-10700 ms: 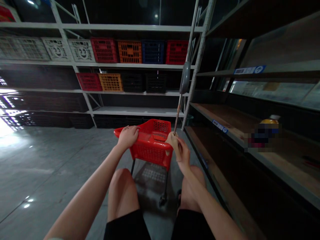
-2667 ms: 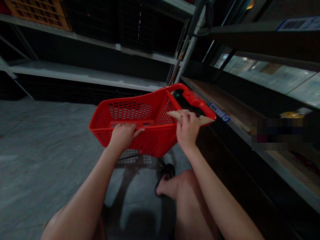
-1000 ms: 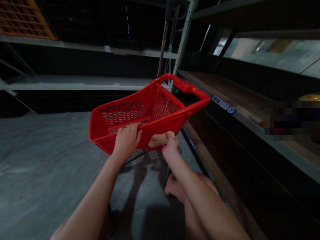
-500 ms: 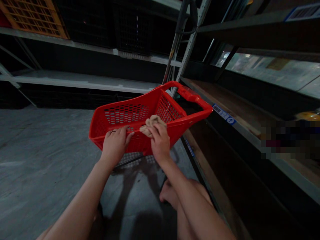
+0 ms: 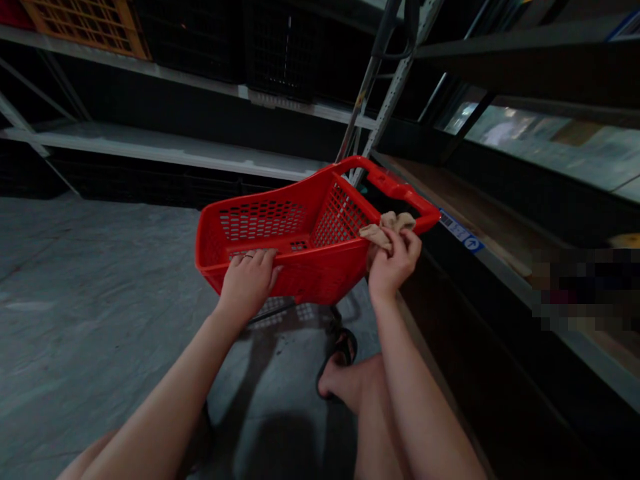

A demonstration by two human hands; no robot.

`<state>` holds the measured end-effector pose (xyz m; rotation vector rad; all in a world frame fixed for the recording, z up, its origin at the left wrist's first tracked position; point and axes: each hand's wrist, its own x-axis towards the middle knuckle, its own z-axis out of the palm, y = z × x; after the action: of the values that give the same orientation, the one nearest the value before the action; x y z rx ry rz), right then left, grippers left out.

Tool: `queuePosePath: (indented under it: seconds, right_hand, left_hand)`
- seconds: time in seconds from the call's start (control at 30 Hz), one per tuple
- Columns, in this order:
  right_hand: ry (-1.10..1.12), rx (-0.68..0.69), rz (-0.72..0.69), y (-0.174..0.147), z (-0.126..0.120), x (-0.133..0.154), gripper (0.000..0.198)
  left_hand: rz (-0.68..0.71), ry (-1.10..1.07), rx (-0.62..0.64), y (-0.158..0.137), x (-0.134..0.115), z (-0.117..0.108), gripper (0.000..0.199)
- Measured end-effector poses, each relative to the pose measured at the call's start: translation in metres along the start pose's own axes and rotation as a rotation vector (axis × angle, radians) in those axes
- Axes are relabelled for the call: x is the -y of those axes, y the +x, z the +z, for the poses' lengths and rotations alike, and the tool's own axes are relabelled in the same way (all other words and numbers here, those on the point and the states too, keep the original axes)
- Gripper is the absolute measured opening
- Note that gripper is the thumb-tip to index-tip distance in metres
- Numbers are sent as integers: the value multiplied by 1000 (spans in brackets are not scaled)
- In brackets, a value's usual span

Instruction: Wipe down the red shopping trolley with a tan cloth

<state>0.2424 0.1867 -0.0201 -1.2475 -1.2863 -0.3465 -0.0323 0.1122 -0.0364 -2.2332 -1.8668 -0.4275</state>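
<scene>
A red plastic shopping cart [image 5: 330,270] with perforated walls stands in front of me, its handle pointing to the far right. My left hand [image 5: 249,283] is closed over the near rim, fingers curled inside and the thumb along the outer wall. A crumpled tan cloth [image 5: 399,222] is bunched in my right hand [image 5: 395,260], which presses it on the near rim close to the handle end. Part of the cloth is hidden behind my fingers.
Wooden shelving [image 5: 505,257] with blue-and-white labels runs along the right. Behind the cart is a white metal rack [image 5: 190,150] holding an orange crate [image 5: 93,23] and dark crates. A ladder [image 5: 373,100] leans at the back. My sandalled foot [image 5: 340,363] is below the cart.
My right hand has slid the cloth rightward along the near rim, from mid-rim to near the handle. The left hand stays on the rim. The cart appears slightly further right in view.
</scene>
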Motion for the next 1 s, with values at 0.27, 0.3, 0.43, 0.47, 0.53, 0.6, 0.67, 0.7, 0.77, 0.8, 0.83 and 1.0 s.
queuePosePath:
  seconds: [0.27,0.3,0.43,0.47,0.53,0.6,0.67,0.7,0.77,0.8,0.83,1.0]
  right_hand:
    - [329,462,91,-120,40,79,38]
    - [360,505,60,-120,41,81,38]
    - [251,267,98,-64,33,45,28]
    - [182,106,145,-44,30,30,25]
    - [116,-88,179,-13,26,4,20]
    - [133,-110,177,-7,27,-12,16]
    - [168,-45,234,-25,33,-18,12]
    - [174,-9,282,-39,36,-18,12]
    - [175,48,419,-71,44,-19,17]
    - [178,67,504,-84,47,-22,20]
    - [183,77,588,-95,50,-25,23]
    - [265,117,843,-121,56,-51,20]
  left_hand:
    - [23,-3,20,4,-8,-2,37]
    - [28,-4,30,4,-8,-2,37]
    - [57,-55,36,2,-9,-1,44]
    - [64,-61,39,2,-9,-1,45]
    - [66,-59,40,1,-12,1,45]
    - [50,-50,22,1,-16,3,44]
    - [31,-43,-2,0,-21,4,44]
    - [24,-42,-10,-1,-23,5,44]
    - [25,-46,-16,-1,-27,6,44]
    - [29,-50,-16,-2,-28,6,44]
    - [33,-54,-15,-2,-30,6,44]
    - [45,-59,-19,0,-40,7,46]
